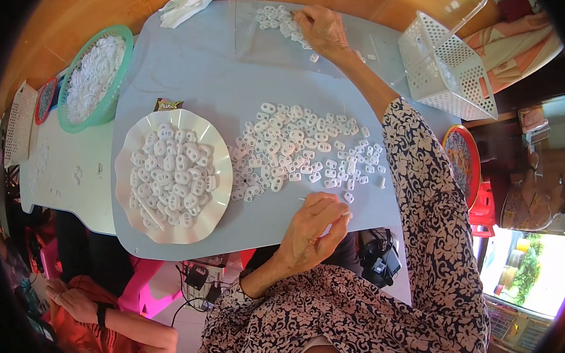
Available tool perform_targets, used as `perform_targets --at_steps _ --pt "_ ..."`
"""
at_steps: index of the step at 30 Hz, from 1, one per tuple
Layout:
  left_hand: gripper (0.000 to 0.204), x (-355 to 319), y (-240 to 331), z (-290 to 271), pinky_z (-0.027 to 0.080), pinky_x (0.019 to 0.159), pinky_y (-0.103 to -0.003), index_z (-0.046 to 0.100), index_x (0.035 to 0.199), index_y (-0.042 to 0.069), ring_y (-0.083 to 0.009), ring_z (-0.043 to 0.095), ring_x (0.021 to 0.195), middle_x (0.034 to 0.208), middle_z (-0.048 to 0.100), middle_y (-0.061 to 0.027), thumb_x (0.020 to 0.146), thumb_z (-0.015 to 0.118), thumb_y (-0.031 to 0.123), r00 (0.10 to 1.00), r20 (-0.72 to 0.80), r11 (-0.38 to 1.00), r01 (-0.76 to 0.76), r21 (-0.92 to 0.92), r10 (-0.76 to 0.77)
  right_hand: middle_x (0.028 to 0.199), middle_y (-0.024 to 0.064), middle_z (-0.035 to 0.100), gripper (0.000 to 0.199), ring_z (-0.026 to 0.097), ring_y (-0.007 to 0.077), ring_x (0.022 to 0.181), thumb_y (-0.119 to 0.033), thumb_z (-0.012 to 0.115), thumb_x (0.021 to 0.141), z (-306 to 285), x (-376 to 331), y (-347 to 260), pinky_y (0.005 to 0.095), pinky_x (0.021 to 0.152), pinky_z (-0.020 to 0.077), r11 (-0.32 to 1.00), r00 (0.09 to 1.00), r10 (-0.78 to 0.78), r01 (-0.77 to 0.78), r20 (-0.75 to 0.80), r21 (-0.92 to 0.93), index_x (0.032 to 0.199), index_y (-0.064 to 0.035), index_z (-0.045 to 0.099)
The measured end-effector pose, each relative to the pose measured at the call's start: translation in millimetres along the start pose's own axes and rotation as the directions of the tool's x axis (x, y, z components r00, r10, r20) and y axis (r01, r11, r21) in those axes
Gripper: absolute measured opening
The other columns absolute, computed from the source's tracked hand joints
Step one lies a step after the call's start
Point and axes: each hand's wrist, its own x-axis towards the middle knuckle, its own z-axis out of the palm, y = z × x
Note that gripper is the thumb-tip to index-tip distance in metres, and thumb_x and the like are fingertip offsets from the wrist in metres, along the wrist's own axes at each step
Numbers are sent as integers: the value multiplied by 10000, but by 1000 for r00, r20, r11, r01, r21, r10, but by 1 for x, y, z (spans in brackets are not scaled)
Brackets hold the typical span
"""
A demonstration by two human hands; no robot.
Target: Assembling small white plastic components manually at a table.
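My left hand [315,232] is closed in a pinch near the table's front edge, with a bit of a small white plastic piece showing at the fingertips. Just beyond it spreads a loose pile of small white two-holed plastic pieces [291,138]. My right arm stretches to the far side, where my right hand [322,31] bends its fingers down onto another pile of small white pieces [275,19]. Its fingers are drawn together, and what they grip is hidden. Left of the near pile, a scalloped cream plate [217,202] holds rounded white two-holed pieces [174,171] and a thin white stick.
A green basket [127,72] of white pieces stands at the left, and a white perforated basket [456,99] at the far right. A see-through panel [233,20] rises at the back beside a white cloth [189,5]. Another person's hands [74,303] rest at lower left.
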Motion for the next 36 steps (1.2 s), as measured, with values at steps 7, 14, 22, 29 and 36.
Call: perform_targets --at_steps 7,14,22,29,36 --pt "134 4 5 2 419 735 -364 555 906 -17 -287 542 783 803 573 -114 778 597 -23 1000 26 999 5 -40 -4 965 118 612 220 553 317 953 -201 614 813 20 15 -13 403 846 452 921 924 -379 371 -45 -119 1002 -95 647" --pt "162 2 5 1 413 724 -366 547 920 -19 -283 546 780 792 566 -116 768 602 -23 999 42 1000 -20 -13 20 921 96 632 184 577 309 896 -212 626 806 27 21 -15 393 808 461 926 933 -361 357 -3 -125 941 -90 651" --pt "168 3 2 3 411 716 -367 549 928 -20 -280 547 779 785 560 -114 770 605 -22 996 73 999 -49 -14 50 768 116 643 133 618 265 694 -146 646 783 17 25 -1 350 658 502 923 900 -385 375 -203 -85 852 -33 656" --pt "158 2 2 0 412 716 -369 552 921 -16 -286 543 776 789 558 -116 773 605 -12 997 66 999 -39 12 38 743 112 649 141 621 267 704 -168 623 792 15 17 -16 370 673 502 976 976 -217 217 21 6 876 -66 674" --pt "143 4 3 4 422 718 -376 553 905 -14 -295 543 790 793 554 -120 772 605 -9 996 84 1000 -31 -2 31 858 94 659 197 647 238 798 -209 662 797 24 15 -16 345 756 511 917 917 -399 399 -22 4 930 -63 665"
